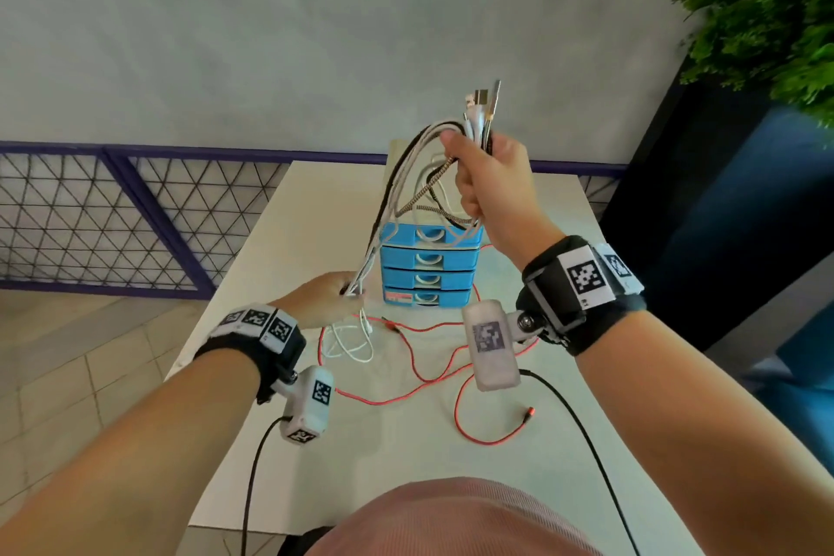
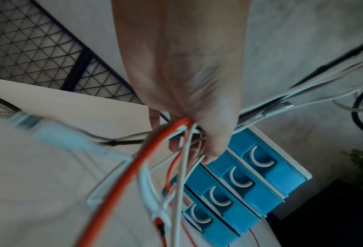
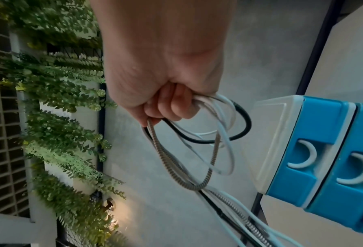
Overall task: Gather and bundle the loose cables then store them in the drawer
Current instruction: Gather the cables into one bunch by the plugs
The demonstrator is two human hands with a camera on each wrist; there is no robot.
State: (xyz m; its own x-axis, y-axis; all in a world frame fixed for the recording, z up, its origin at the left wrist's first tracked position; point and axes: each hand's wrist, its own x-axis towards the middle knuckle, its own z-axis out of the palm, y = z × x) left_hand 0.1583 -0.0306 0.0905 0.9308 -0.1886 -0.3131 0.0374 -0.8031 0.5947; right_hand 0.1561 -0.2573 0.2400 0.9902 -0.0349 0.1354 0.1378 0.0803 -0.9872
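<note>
My right hand (image 1: 485, 169) is raised above the table and grips a bundle of cables (image 1: 417, 176): white, black and braided grey ones, plug ends sticking up past my fist. In the right wrist view my fingers (image 3: 172, 103) curl round the looped cables (image 3: 199, 143). The strands run down to my left hand (image 1: 329, 298), which pinches them just left of the blue drawer unit (image 1: 428, 271). In the left wrist view my left hand (image 2: 189, 133) holds white and red cables (image 2: 134, 170) beside the drawers (image 2: 239, 187). All drawers look closed.
A red cable (image 1: 433, 379) and a white cable loop (image 1: 347, 343) lie on the white table (image 1: 406, 456) in front of the drawers. Black camera leads hang from both wrists. A mesh fence (image 1: 113, 212) runs at the left, a plant (image 1: 767, 9) stands at the right.
</note>
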